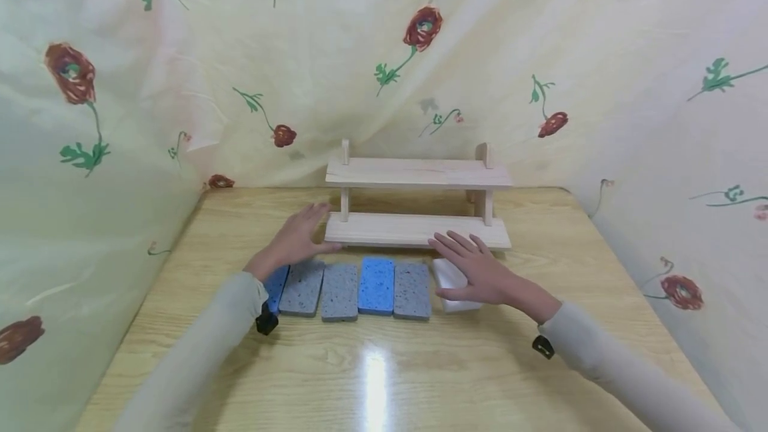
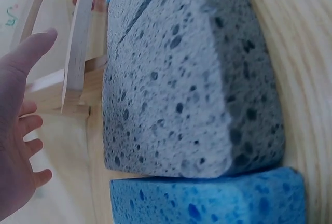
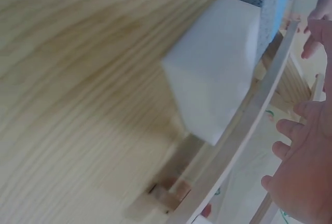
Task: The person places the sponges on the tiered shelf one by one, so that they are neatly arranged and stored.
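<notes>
Several sponges lie in a row on the table. From the left come a blue sponge (image 1: 276, 285) partly hidden by my left arm, two grey sponges (image 1: 303, 291) side by side, a bright blue sponge (image 1: 376, 287), another grey sponge (image 1: 412, 291) and a white block (image 1: 450, 277). My left hand (image 1: 300, 235), fingers spread, is held above the row's left end near the shelf's lower board. Above the white block, partly covering it in the head view, is my right hand (image 1: 480, 271), fingers spread as well. Neither hand holds anything.
A two-tier wooden shelf (image 1: 414, 229) stands just behind the sponges. The wood-grain table (image 1: 336, 365) carries everything and shows a bright reflection at the front. Flower-patterned cloth (image 1: 336, 52) hangs behind the table and along both sides.
</notes>
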A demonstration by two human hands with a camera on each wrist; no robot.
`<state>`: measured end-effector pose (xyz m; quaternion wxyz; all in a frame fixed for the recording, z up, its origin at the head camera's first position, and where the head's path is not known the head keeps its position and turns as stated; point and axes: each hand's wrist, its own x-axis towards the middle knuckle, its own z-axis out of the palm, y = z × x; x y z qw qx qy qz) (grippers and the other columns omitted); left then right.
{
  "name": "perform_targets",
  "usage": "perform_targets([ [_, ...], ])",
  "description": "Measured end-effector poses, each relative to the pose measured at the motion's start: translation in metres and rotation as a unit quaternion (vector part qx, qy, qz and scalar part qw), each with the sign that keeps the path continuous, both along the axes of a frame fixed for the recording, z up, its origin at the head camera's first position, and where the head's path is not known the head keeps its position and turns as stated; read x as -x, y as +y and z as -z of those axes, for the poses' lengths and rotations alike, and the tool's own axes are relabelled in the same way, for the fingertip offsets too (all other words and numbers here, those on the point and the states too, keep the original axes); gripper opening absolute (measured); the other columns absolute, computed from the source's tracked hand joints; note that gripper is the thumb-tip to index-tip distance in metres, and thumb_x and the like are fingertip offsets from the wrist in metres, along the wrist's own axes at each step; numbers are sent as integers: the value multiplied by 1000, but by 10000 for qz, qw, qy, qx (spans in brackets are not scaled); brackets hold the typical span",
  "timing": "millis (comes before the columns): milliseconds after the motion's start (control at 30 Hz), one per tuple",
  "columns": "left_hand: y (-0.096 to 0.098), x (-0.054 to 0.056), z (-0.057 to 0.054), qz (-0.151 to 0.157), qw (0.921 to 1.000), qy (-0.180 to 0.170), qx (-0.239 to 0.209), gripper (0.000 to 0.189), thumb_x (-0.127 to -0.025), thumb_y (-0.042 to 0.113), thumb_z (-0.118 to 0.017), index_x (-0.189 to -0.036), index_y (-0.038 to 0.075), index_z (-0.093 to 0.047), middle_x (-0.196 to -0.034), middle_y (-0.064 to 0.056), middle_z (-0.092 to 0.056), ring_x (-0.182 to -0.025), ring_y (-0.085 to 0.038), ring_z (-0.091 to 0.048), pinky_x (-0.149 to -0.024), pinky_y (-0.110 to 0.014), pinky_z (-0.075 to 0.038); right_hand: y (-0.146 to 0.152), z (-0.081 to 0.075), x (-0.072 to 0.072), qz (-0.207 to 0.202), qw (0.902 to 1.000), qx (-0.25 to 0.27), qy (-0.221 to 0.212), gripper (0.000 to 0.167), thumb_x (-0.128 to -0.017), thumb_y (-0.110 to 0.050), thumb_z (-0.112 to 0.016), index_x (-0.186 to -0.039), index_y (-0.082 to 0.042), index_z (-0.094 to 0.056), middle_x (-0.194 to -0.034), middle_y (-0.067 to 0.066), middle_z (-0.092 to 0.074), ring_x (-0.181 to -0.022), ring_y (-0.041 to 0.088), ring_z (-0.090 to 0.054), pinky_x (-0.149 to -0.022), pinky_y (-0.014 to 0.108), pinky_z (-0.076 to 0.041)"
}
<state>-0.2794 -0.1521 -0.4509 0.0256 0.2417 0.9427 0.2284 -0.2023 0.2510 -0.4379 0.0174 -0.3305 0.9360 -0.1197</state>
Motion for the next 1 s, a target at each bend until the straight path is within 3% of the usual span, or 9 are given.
perform_targets([
  [267,-7,9,0,3,9997,-210,-103,96,-89,48,-76,-162,9,-27,-170,-14,-22,-156,-42,-17,-125,-62,-16,22,3,-5,-144,9998,-120,27,99,-84,-60,-75,-161,-15,-32,-166,10,-34,-152,40,-29,-119,70,-21],
  [433,-12,14,4,88,9985,-363,-407,93,-88,43,-79,-159,6,-32,-168,-16,-26,-156,-43,-17,-124,-63,-17,35,8,-4,-405,9985,-36,379,101,-78,-57,-82,-156,-10,-40,-160,13,-43,-145,42,-40,-112,68,-35],
  [567,-16,16,6,172,9965,-480,-666,90,-87,37,-81,-157,3,-36,-166,-19,-30,-155,-45,-19,-124,-64,-19,43,13,-1,-447,9984,14,344,104,-74,-55,-86,-155,-8,-42,-158,12,-45,-142,41,-43,-111,64,-40],
  [800,-21,22,6,252,9909,-769,-1078,86,-86,28,-83,-155,2,-40,-164,-20,-33,-154,-44,-21,-124,-63,-20,51,15,1,-426,9989,57,210,104,-71,-51,-90,-153,-5,-45,-157,14,-47,-139,38,-46,-109,58,-44],
  [1000,-20,25,8,348,9892,-925,-1085,85,-87,27,-82,-155,1,-39,-164,-20,-33,-153,-43,-25,-124,-61,-22,55,17,0,-394,9991,83,137,102,-70,-47,-91,-151,-4,-47,-153,16,-50,-139,38,-47,-109,58,-45],
])
